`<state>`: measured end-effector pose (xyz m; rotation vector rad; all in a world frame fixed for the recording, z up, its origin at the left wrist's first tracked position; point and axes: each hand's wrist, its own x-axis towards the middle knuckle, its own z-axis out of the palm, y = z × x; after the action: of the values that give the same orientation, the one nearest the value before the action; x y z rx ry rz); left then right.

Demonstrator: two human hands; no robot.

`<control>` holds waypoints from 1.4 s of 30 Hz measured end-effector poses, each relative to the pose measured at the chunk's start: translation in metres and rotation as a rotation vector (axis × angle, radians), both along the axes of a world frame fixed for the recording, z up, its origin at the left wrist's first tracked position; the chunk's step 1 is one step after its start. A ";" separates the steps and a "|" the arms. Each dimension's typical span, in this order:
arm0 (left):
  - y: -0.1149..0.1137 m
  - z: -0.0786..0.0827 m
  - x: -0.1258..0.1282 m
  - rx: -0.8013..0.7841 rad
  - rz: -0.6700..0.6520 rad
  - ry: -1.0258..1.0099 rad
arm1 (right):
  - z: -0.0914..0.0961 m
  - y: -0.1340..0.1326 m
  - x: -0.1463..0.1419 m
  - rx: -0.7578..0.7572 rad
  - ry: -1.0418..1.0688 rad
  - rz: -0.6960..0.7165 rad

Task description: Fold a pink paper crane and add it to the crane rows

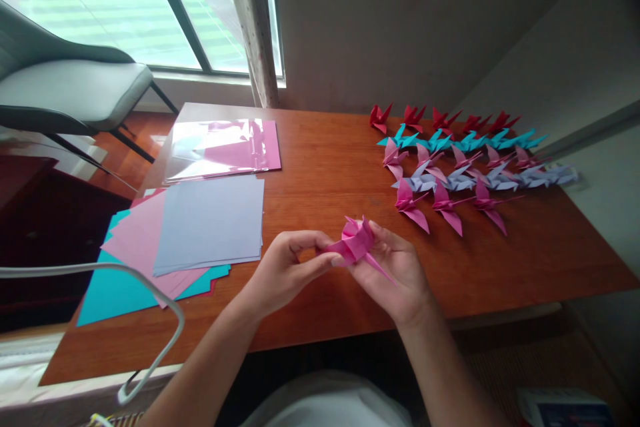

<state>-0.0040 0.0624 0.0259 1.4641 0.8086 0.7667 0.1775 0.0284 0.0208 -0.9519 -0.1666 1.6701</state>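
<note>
At the far left, a chair [75, 93] stands by the window [115, 13], with a white cable [75, 271] crossing nearer in. On the left of the counter [320, 160], teal sheets [115, 287] lie under pink sheets [137, 233], and grey sheets [213, 223] overlap those; a clear packet [220, 147] lies just beyond, on the far side.

Toward the middle, at the near edge, the left hand [285, 270] has a narrow grip: thumb and forefinger pinch the left point of a pink crane [357, 241]. The crane is held up between the two hands, its body just right of that pinch. The right hand [400, 270] steadies its right side, thumb near the top, with a thin point slanting across the palm; how firmly its grip presses, I cannot tell.

The folding looks nearly done, and the step in hand seems to be opening and shaping the crane. The next move calls for a light pull on the points, the body supported so that the creases stay crisp.

On the right, finished cranes stand in rows: red [443, 121] farthest, then teal, pale pink and lavender, with three bright pink ones [447, 205] nearest.
</note>
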 end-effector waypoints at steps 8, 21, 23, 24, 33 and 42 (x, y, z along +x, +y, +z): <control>0.000 0.004 -0.002 -0.208 -0.036 -0.121 | 0.010 -0.002 -0.001 -0.087 0.219 -0.059; -0.002 0.002 -0.003 -0.097 0.009 0.011 | 0.004 0.002 0.004 -0.120 -0.003 -0.260; -0.001 0.002 -0.002 0.013 0.091 0.024 | 0.004 0.001 0.005 -0.065 -0.110 -0.261; -0.001 0.001 -0.001 0.069 0.130 0.023 | 0.004 0.000 0.005 -0.034 -0.156 -0.235; -0.002 0.004 0.000 0.316 0.132 -0.100 | 0.000 -0.004 -0.002 0.106 -0.336 0.039; -0.002 0.008 -0.002 0.314 0.123 -0.066 | -0.001 -0.001 -0.002 0.142 -0.379 0.118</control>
<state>-0.0057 0.0606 0.0336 1.6667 0.7571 1.0670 0.1752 0.0270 0.0196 -1.1597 -0.5981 1.5463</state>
